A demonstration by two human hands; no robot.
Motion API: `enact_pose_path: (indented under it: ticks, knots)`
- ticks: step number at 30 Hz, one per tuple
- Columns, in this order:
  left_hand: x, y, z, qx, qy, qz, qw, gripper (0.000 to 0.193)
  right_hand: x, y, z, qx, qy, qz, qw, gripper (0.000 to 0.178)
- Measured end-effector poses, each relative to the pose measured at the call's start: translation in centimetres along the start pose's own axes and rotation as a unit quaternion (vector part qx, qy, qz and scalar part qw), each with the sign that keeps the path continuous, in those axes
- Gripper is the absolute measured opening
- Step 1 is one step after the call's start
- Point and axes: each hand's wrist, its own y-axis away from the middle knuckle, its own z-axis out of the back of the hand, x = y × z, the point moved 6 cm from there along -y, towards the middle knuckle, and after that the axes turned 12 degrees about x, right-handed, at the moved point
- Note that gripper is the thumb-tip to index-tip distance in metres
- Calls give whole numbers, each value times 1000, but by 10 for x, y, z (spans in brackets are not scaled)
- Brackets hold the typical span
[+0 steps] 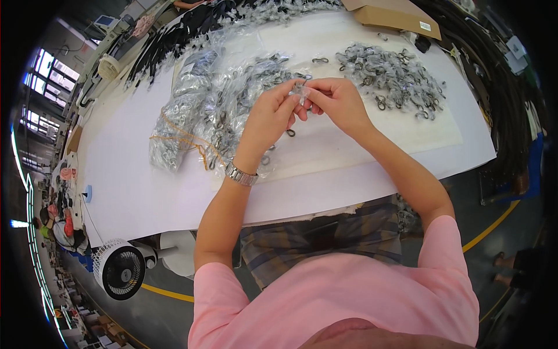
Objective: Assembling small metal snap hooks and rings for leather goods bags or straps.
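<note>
Over the table's middle, my left hand (274, 111) and my right hand (339, 103) meet fingertip to fingertip. Both pinch a small crumpled clear plastic wrap (300, 89); a metal piece inside it is mostly hidden by my fingers. To the right of my hands lies a heap of small dark metal clasps (390, 75), many in clear plastic. Beyond my left hand spreads a pile of plastic-wrapped clasps (261, 72). A single loose clasp (320, 60) rests between the two groups, and another (290, 133) lies just below my fingers.
A full clear plastic bag (180, 125) with orange string (186, 139) sits on the white table (128, 186) at left. Black straps (180, 43) lie at the far left and a cardboard box (395, 17) at the far right. A fan (120, 270) stands by the near left edge.
</note>
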Motion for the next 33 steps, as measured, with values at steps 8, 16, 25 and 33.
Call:
enact_pose_path:
  ticks: [8,16,25,33]
  knots:
    - [0,0,14,-76,-77,-19,994,30,-15,-8,14,0,-192,-28,981,24]
    - [8,4,38,-124,46,11,991,22,-24,-8,19,-41,217,-35,975,26]
    - [10,0,32,-97,-14,-2,995,21,-18,-5,-13,52,593,-16,803,11]
    - [8,-2,26,-105,-182,-55,976,19,-15,-2,-9,79,537,60,838,17]
